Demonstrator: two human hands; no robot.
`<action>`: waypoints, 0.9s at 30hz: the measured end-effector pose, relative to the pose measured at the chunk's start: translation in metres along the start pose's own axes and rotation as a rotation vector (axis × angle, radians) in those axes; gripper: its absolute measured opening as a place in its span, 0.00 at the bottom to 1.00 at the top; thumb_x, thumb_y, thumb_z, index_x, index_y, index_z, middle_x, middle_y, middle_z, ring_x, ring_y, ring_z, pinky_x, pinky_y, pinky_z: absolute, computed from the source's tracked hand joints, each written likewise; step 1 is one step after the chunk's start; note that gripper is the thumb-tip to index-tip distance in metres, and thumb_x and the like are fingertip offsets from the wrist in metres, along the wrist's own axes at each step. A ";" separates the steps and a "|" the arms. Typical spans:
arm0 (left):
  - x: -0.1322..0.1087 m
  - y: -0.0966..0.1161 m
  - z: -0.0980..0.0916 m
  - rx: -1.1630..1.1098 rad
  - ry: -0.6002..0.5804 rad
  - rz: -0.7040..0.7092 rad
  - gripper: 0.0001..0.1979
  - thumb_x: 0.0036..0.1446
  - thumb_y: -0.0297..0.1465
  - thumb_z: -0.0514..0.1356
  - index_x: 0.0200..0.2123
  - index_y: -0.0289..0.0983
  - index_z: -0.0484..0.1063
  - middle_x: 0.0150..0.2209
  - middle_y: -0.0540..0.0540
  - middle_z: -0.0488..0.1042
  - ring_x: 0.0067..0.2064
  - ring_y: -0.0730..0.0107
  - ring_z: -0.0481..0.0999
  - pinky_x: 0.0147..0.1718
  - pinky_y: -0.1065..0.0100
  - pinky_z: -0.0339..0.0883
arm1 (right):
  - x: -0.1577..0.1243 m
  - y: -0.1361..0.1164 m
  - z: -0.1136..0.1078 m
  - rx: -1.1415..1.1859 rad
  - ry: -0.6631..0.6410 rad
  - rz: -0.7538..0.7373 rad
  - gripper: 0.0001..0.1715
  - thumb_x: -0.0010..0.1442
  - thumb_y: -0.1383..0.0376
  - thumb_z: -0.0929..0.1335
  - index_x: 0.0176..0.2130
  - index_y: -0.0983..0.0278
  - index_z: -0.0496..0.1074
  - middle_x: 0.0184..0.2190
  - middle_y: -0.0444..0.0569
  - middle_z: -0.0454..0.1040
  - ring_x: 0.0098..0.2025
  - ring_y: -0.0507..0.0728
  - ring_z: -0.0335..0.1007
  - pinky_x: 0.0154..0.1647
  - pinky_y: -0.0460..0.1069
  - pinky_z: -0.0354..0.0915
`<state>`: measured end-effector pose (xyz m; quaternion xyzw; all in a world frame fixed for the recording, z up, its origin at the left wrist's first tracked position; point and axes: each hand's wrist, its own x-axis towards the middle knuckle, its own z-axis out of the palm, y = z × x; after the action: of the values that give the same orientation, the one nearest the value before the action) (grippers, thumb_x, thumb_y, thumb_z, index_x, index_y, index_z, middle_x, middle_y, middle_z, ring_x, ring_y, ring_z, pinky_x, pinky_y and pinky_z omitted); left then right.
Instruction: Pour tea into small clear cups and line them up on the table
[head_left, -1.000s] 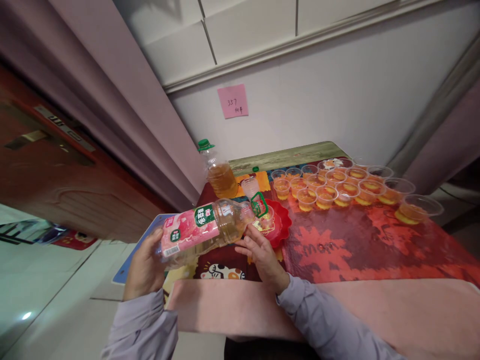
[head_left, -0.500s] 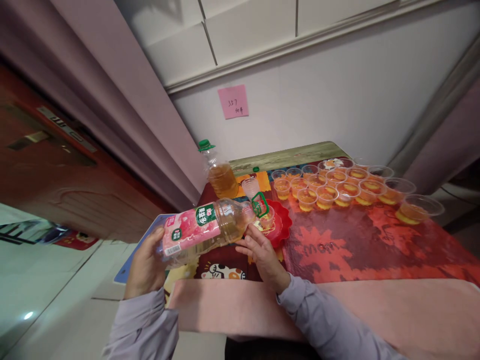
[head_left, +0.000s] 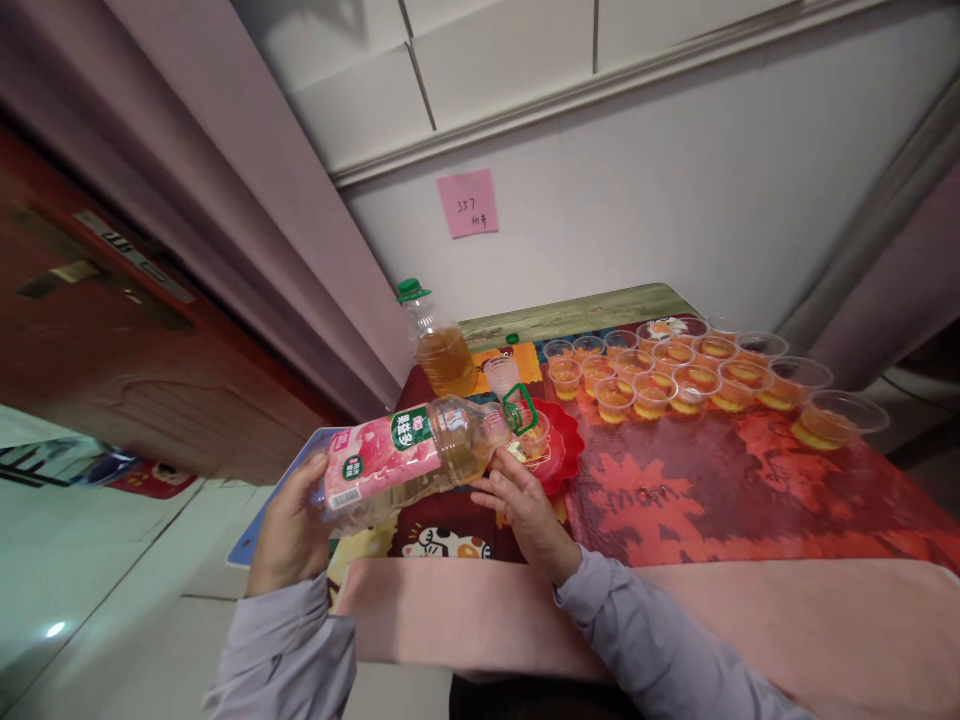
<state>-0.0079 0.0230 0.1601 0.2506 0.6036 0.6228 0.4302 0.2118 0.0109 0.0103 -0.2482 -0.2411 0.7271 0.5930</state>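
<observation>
A clear plastic juice bottle with a pink and green label is tilted nearly flat, its neck toward the right. My left hand is closed round its base. Below the neck, my right hand has its fingers stretched out, the fingertips touching the bottle's underside. A green handle ring hangs at the bottle's mouth. Under the mouth stands a clear plastic cup on a red scalloped plate. The frames do not clearly show whether liquid is flowing.
Several clear cups of yellow liquid stand in rows on the red table mat. A large green-capped bottle is at the back left, near nested cups and a loose green cap. Behind is a wall.
</observation>
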 end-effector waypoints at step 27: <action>-0.005 0.002 0.003 -0.006 0.018 -0.023 0.21 0.32 0.35 0.77 0.34 0.36 0.82 0.31 0.49 0.86 0.29 0.61 0.82 0.27 0.67 0.78 | 0.004 0.004 -0.005 0.009 -0.032 0.025 0.34 0.61 0.52 0.79 0.63 0.52 0.77 0.69 0.51 0.72 0.54 0.59 0.80 0.57 0.57 0.75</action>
<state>-0.0033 0.0208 0.1639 0.2368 0.6084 0.6219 0.4324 0.2114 0.0147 0.0034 -0.2368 -0.2440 0.7394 0.5811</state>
